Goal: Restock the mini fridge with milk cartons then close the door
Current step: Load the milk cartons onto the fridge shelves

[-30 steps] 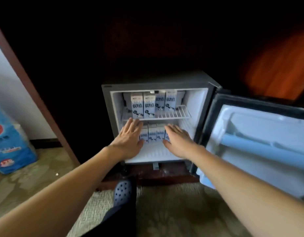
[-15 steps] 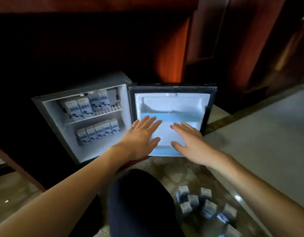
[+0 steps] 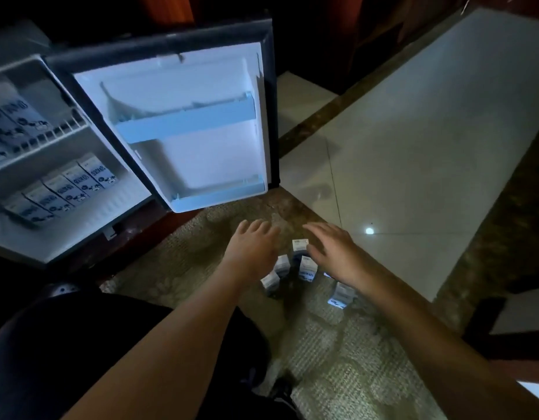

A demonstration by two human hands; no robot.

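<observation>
While both my hands hover spread and empty, left hand (image 3: 251, 248) and right hand (image 3: 334, 253), over the small blue-and-white milk cartons (image 3: 307, 268) standing in a loose cluster on the patterned carpet (image 3: 322, 344), I judge the main risk is knocking them over. They sit close together, so fingers pushing in between could topple a neighbour. Grabbing several at once could let one slip on the way to the white mini fridge (image 3: 80, 219), where rows already fill the wire shelf (image 3: 50, 137) and floor. The open white door (image 3: 186, 131) hangs just beside my reach; an elbow could bump it.
</observation>
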